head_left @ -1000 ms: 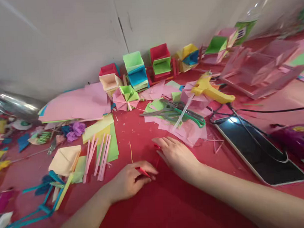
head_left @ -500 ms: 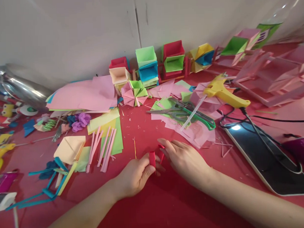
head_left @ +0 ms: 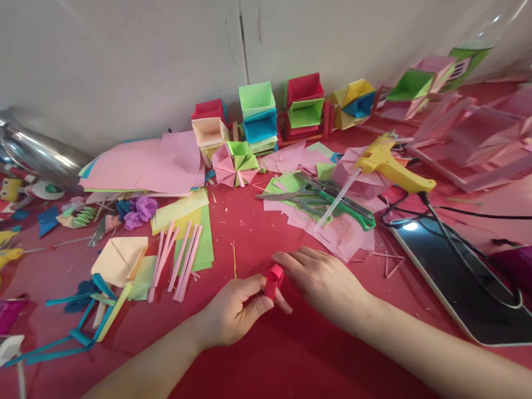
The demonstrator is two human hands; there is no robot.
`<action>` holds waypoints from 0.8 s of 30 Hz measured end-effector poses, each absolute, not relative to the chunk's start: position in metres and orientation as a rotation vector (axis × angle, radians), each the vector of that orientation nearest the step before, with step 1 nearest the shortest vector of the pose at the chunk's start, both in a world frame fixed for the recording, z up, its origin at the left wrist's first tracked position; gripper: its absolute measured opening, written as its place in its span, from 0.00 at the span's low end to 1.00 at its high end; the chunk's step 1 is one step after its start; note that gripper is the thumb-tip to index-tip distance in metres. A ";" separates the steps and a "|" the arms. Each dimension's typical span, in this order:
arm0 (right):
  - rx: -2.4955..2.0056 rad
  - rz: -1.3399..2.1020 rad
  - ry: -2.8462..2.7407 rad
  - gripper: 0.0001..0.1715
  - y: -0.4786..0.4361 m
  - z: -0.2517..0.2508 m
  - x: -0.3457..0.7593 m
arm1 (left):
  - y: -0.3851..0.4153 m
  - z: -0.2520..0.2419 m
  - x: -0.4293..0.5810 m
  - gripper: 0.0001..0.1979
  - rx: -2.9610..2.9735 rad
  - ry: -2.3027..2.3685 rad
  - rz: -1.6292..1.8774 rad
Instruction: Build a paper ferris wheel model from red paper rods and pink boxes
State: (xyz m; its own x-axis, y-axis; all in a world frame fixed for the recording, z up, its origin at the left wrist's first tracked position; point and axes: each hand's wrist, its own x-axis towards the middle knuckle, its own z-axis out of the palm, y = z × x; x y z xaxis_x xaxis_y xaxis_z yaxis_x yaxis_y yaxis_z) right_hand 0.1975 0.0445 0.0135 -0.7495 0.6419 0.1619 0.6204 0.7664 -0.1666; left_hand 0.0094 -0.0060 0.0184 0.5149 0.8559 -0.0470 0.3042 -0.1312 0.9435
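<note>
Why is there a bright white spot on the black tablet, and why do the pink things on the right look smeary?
Head view: the spot is glare on the glossy tablet screen; same view, the pink paper frames sit near the edge, where the lens stretches and blurs them; the red folded paper in the left hand looks sharp.

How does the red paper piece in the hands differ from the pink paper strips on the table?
The red paper piece is one short, folded bit, pinched in the left hand; the pink paper strips are several, long and straight, lying loose on green and yellow sheets. The piece is deep red, the strips pale pink. Both are narrow coloured paper.
</note>
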 end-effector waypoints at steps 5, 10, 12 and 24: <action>-1.003 0.228 -2.772 0.11 0.045 0.014 0.197 | -0.013 0.012 0.016 0.06 1.305 0.925 0.849; -1.001 0.287 -2.793 0.14 0.045 0.014 0.197 | -0.015 0.008 0.016 0.25 1.234 0.828 0.966; -0.988 0.313 -2.795 0.15 0.045 0.013 0.197 | -0.015 0.009 0.014 0.20 1.301 0.812 0.916; -1.077 0.917 -2.236 0.11 0.062 0.007 0.202 | -0.020 0.015 0.009 0.16 1.302 0.977 1.128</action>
